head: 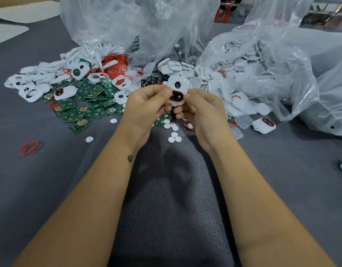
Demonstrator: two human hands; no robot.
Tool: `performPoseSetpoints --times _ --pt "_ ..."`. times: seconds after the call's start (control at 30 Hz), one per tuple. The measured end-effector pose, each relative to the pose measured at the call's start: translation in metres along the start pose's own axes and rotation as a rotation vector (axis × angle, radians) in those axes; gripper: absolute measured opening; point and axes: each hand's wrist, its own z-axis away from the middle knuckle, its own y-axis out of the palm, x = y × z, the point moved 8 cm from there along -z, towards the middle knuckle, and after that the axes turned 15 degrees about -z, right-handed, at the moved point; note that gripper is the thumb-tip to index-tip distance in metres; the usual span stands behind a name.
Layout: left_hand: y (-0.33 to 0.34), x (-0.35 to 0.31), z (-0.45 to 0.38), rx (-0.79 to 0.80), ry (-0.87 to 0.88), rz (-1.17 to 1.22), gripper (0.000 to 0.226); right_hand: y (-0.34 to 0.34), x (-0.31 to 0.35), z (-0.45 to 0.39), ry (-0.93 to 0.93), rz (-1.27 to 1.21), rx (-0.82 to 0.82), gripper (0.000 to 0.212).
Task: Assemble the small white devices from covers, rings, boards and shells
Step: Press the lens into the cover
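Fingers [167,90] of the left hand [145,110] and of the right hand [201,110] are curled and pinched around a small white plastic cover with a round hole and a red-ringed oval opening [177,89], held up between both hands above the grey textured tabletop [166,199]. Behind it, green square circuit boards [93,97], thin red rings [116,66] and white covers [31,89] are heaped. White rounded shells [233,74] are spilled from a crinkled clear plastic bag [272,60]. Small white discs [174,136] are scattered beneath the hands.
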Motion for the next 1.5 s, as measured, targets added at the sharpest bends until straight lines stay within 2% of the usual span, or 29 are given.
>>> performPoseSetpoints --times 0.2,0.43,0.7,1.1,1.4,1.5 --pt "0.008 -0.002 0.000 0.088 0.066 -0.056 0.022 -0.002 0.001 -0.001 -0.038 0.060 0.064 0.011" --pt "0.009 -0.008 0.002 0.193 0.129 0.047 0.020 0.003 0.007 0.002 -0.074 0.012 0.184 0.015" --pt "0.012 -0.011 0.002 0.255 0.167 0.090 0.020 0.001 0.010 0.002 -0.083 0.016 0.207 0.019" --pt "0.008 -0.002 0.002 0.174 0.063 0.045 0.028 -0.009 0.002 -0.001 0.042 -0.054 0.039 0.011" --pt "0.007 -0.003 0.004 0.118 0.069 -0.016 0.022 -0.012 -0.002 -0.002 0.073 -0.068 -0.006 0.008" --pt "0.009 -0.003 0.004 0.138 0.071 -0.015 0.024 -0.012 -0.002 -0.002 0.080 -0.090 0.011 0.014"
